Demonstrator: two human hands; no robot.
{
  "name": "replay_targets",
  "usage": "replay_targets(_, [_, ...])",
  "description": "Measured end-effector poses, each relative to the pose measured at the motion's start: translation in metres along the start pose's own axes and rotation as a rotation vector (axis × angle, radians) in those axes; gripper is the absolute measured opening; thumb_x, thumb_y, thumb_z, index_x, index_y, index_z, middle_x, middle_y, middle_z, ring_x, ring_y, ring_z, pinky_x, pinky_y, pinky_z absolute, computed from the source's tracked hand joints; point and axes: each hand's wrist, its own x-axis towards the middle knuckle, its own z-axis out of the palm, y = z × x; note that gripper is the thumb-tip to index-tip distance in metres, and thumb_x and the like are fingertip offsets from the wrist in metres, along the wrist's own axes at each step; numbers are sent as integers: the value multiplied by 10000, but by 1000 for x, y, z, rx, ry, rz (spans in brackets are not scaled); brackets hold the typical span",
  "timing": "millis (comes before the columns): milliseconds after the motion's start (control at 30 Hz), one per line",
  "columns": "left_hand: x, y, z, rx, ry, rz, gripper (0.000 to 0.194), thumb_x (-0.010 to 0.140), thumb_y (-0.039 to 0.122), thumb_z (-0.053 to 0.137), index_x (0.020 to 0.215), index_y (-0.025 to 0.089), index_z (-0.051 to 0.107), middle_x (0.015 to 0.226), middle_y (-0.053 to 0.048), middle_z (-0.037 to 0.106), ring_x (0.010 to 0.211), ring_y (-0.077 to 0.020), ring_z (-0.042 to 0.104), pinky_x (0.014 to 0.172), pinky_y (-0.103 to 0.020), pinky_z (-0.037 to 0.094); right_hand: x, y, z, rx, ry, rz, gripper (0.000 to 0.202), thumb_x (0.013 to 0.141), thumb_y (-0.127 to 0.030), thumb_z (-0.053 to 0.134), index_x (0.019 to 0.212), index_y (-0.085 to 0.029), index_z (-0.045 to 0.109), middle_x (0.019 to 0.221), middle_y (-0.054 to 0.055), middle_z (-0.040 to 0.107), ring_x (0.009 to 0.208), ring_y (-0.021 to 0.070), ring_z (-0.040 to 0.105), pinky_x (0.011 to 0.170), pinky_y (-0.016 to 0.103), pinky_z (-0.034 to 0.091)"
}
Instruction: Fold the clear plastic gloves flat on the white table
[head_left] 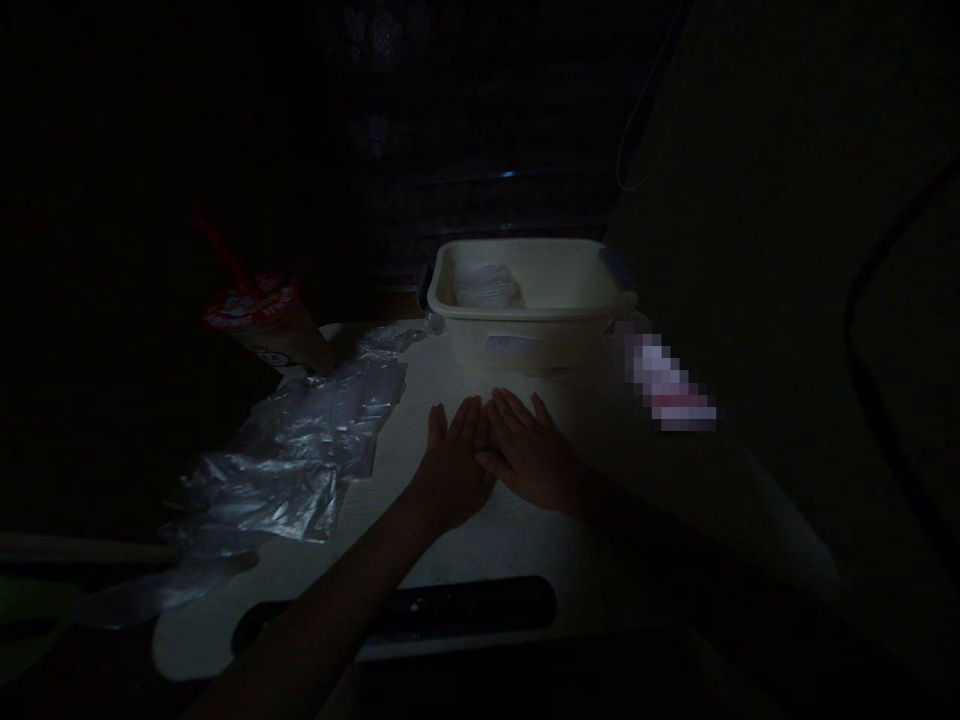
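In dim light, my left hand [457, 465] lies on the white table [420, 530] with its fingers spread and nothing in it. Beside it, my right hand [529, 455] is also open, fingers stretched forward, its inner edge touching or overlapping the left one. Just beyond both hands stands a cream plastic basin [525, 335] with a whitish bundle [486, 286] inside at the left. Clear plastic bags [277, 485] are spread over the left part of the table, to the left of my left hand.
A cup with a red lid and straw [277, 325] stands at the back left, by the bags. A pixelated pink and white item [671, 385] is at the right. A long black slot or bar [472, 607] runs along the near edge. A dark cable hangs at the far right.
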Motion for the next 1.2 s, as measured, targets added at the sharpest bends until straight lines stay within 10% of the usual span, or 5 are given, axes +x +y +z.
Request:
replay_targets(433, [2,-1,-4,-93,20,-35,457,819,264,266,1217,39,289,1282,-195,318,1209,-259,221,934,-520,152,2,9,-3,157,18,18,460,843,-361,199,1205,-139,376,1297,93,329,1196,194,256,962,455,152])
replay_targets(967, [2,-24,-4,-285,157,111,173,766,173,384,862,159,527,1059,-96,547,1134,-197,370,972,-477,127,5,30,9,616,412,56,323,834,-276,296,1049,-173,514,1107,74,518,1090,149,402,936,344,311])
replay_targets(1200, [3,-25,-5,-361,153,87,134,770,184,388,778,170,521,971,-65,586,1035,-160,468,975,-407,190,2,34,-2,417,330,-229,352,688,-240,485,1034,-182,519,1129,75,498,1120,215,349,928,417,264])
